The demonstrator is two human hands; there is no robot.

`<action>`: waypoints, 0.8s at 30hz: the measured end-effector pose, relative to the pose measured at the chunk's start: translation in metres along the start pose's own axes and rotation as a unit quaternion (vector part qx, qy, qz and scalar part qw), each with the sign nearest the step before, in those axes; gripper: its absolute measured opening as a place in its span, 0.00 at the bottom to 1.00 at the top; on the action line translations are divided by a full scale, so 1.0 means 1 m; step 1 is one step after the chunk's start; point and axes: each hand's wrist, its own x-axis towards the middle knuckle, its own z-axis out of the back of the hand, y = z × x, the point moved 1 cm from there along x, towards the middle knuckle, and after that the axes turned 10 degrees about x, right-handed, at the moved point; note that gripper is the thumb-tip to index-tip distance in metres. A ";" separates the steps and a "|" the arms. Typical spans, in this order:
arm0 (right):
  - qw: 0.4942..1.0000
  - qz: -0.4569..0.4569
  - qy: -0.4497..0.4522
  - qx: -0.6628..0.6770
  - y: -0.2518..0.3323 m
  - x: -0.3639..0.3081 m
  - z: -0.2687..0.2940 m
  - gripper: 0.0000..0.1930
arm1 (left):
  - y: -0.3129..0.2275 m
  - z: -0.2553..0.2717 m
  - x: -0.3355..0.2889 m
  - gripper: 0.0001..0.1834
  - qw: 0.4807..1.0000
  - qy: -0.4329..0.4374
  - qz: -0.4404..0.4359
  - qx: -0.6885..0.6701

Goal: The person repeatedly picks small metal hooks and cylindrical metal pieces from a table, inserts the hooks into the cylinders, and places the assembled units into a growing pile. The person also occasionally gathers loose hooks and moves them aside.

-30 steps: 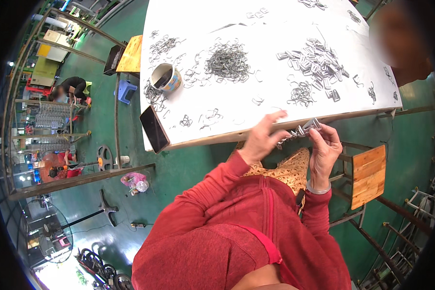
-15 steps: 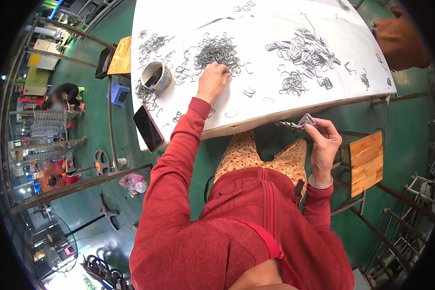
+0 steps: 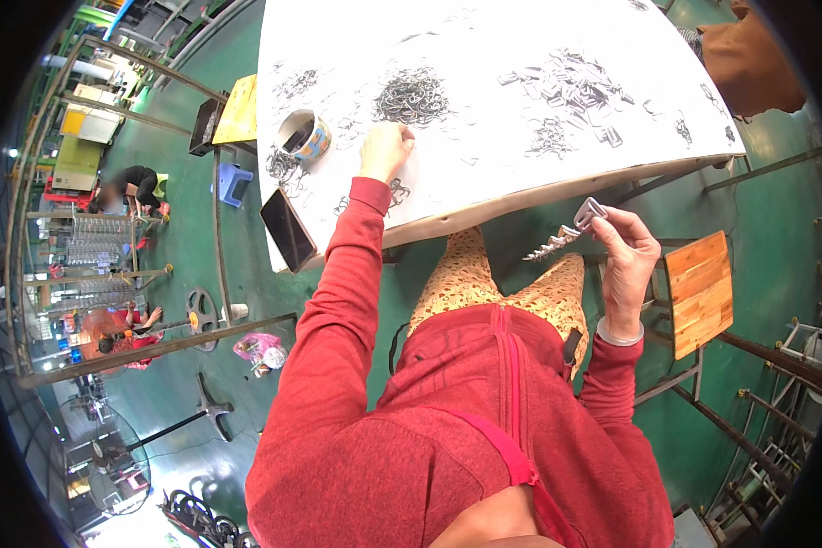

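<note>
My left hand [image 3: 386, 152] is over the white-covered table [image 3: 466, 183], its fingers drawn together just on the near side of a dark pile of bent wire hooks [image 3: 413, 96]. Whatever its fingertips pinch is too small or hidden to tell. Off the table's near edge, my right hand [image 3: 627, 260] pinches a flat metal buckle [image 3: 590, 215]. From this buckle a row of small linked metal pieces [image 3: 552, 245] slants down to the left. A heap of loose flat buckles [image 3: 575, 87] lies on the table's right half, beside a smaller pile of hooks [image 3: 550, 137].
A tub [image 3: 315, 142] and a dark phone [image 3: 288, 230] are at the table's left edge. Wooden-topped stools [image 3: 700, 292] stand to the right and far left. Metal rails [image 3: 155, 352] run along the left, where other people are at work.
My left hand has drawn back a little from the hook pile toward me. My right hand has shifted slightly right, and the linked pieces below the buckle now show more fully.
</note>
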 end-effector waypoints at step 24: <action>1.000 -0.010 -0.010 -0.027 -0.007 0.021 0.001 0.11 | -0.089 0.038 0.008 0.09 0.869 0.055 -0.054 -0.489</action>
